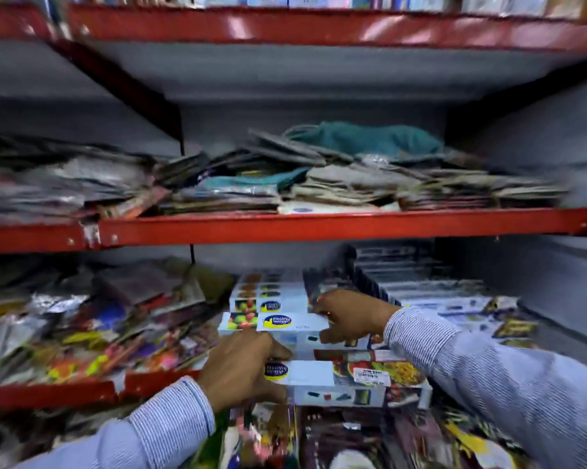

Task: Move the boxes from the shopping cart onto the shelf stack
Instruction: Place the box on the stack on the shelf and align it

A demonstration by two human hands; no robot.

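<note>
Head view: both hands [241, 365] [351, 316] grip stacked boxes [359, 384]

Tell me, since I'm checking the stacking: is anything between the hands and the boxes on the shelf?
Nothing visible. The left hand rests on the nearest box and the right hand on the box behind. Both boxes already lie on the shelf stack.

Lighting is even, fairly bright, coming from overhead w/ glare streaks on the top red shelf edge [319, 27]. Underside of that shelf and back corners sit in grey shadow. Heavy motion blur throughout (worst at the left packets [65, 319] and bottom edge); box labels [276, 321] near centre are only partly legible. Wide-angle bend curves shelf lines toward the frame edges.
</note>
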